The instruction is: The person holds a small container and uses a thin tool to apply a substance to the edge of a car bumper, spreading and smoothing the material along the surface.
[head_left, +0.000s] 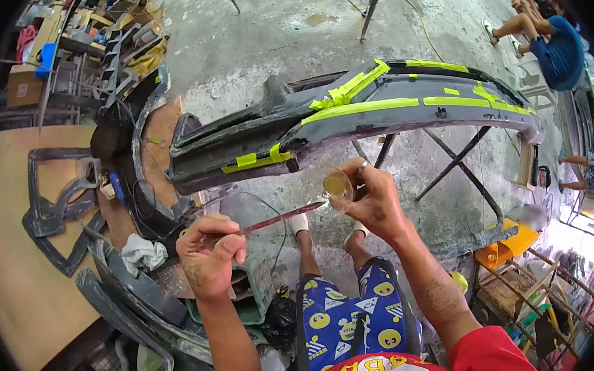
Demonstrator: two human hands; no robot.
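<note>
My left hand (211,251) is closed round the end of a thin reddish stick (268,222), which points right. The stick's far tip is at a clear cup (334,186) with yellowish contents. Fingers of my right hand (375,197) grip the cup's right side and tilt its opening towards me. Just beyond both hands lies a long dark grey moulded part (237,138), raised on a metal stand, with bright yellow-green tape (361,111) along its edges and across its top.
At the left are a wooden board (7,229) with dark frames, a white cloth (143,254) and stacked curved panels (139,302). Stand legs (456,162) cross beneath the long part. A rusty rack (507,287) stands lower right; a seated person (559,53) is upper right.
</note>
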